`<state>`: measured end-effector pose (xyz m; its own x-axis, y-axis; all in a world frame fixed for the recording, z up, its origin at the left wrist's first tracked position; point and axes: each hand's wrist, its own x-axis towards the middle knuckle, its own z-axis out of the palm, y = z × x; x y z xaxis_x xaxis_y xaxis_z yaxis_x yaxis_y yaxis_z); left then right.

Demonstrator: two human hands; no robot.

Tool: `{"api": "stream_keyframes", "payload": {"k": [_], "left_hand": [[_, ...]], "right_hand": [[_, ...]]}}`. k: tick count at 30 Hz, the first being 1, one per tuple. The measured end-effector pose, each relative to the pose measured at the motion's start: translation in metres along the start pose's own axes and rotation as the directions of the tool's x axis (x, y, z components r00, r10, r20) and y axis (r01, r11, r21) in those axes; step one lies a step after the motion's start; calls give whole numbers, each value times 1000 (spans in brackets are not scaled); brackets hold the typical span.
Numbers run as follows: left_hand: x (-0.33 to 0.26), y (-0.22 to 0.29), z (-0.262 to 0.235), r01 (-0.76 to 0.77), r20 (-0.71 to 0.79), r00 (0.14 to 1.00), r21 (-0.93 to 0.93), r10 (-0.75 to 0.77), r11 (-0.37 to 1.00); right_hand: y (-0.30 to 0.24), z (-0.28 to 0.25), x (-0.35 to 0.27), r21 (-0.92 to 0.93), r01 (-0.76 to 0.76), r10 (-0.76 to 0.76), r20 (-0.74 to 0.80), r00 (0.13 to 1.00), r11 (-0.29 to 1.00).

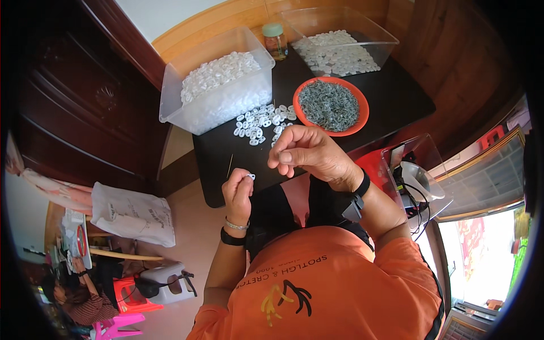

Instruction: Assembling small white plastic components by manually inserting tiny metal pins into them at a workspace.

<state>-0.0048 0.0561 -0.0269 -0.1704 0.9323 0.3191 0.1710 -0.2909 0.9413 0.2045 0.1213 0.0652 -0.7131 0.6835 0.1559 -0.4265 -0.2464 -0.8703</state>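
Near the table's front edge my left hand (238, 195) is closed, pinching a small white plastic piece (252, 177) between thumb and fingertips. A thin, needle-like stick (230, 165) shows just beyond its knuckles; whether it touches the hand I cannot tell. My right hand (311, 154) is raised to the right of it, thumb pressed to the fingers; anything in that pinch is too small to make out. Beyond the hands lies a loose pile of white oval pieces with holes (258, 120). An orange bowl (364, 107) of small grey metal parts (328, 103) stands behind my right hand.
On the dark table (396, 107) stand a clear bin (226, 102) heaped with white pieces, a lidded jar (275, 42) and another clear bin (368, 50) with flat whitish pieces. A box with cables (419, 190) sits at right. Another person (85, 300) is at far left, by coloured stools.
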Motion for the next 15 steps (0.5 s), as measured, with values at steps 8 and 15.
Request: {"api": "stream_keyframes", "payload": {"k": [8,15], "left_hand": [[-10,10,-5,110,-40,991,-274,-126,955],[-21,29,-2,122,19,992,-244,-122,962]], "right_hand": [[25,-9,4,-454,-11,-39,-100,994,891],[32,6,12,-527,29,-50,-26,998,849]]}}
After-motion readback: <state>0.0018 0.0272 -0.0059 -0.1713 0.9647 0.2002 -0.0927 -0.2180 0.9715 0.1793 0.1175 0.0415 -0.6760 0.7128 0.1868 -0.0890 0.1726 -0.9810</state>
